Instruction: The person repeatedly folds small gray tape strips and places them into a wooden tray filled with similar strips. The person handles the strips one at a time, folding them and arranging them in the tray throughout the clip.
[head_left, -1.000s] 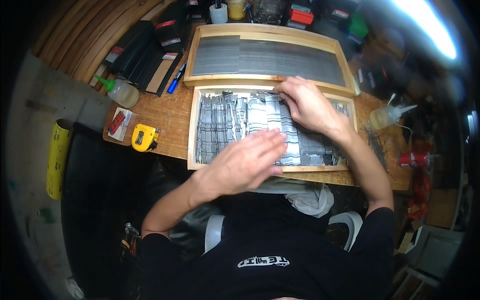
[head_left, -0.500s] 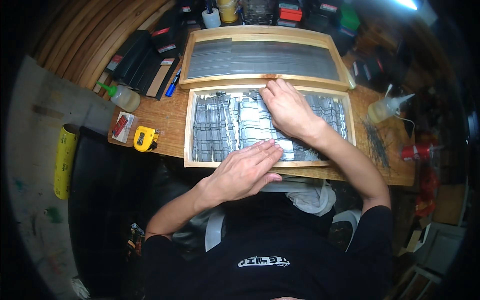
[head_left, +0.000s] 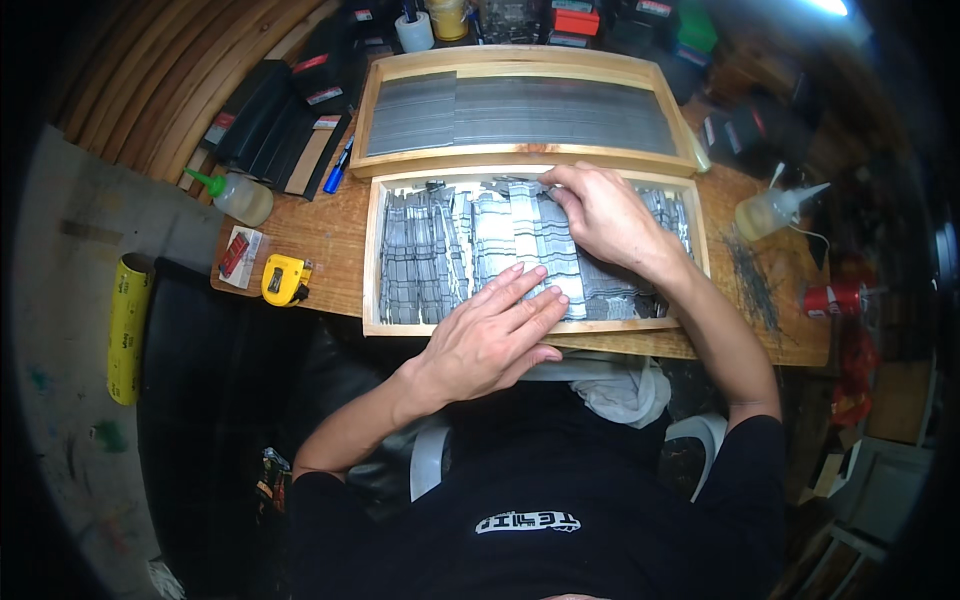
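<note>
Left fingers (head_left: 532,309) hide the metal strips (head_left: 500,225) beneath them. Right fingers (head_left: 565,176) also cover strips; whether they pinch one: indeterminate. Well beyond the fingers, yellow jar (head_left: 447,19) cut off by top edge. Individual strips near the fingers too fine to count.

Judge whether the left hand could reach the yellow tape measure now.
Probably yes: the yellow tape measure lies uncovered beside the near wooden tray, and the left hand seems to hold nothing.

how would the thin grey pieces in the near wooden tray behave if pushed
The grey pieces would probably slide easily over one another, since their surfaces catch a bright glare. They might also tip sideways: some lean, with gaps beside them, inside the near wooden tray.
</note>
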